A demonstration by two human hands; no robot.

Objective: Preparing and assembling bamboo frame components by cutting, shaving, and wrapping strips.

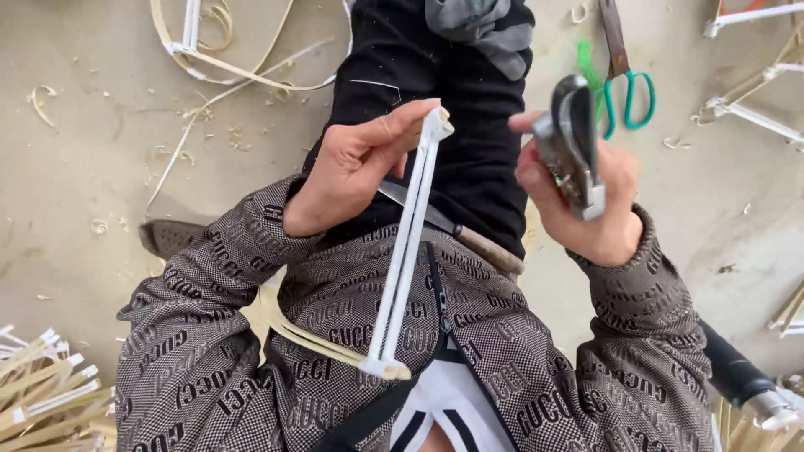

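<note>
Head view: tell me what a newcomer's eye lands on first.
At centre, the left hand pinches the top of a white-wrapped strip frame that runs down to the lap. To its right, the right hand grips a metal stapler. Green-handled scissors lie on the floor at upper right.

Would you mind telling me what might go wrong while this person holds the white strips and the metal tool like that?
The left hand pinches the paired white strips only at their top end, so the long free part could swing or slip. The metal stapler-like tool in the right hand is close to the left fingertips, which it might nip. A knife lies across the lap under the strips and could cut a hand or slide off.
</note>
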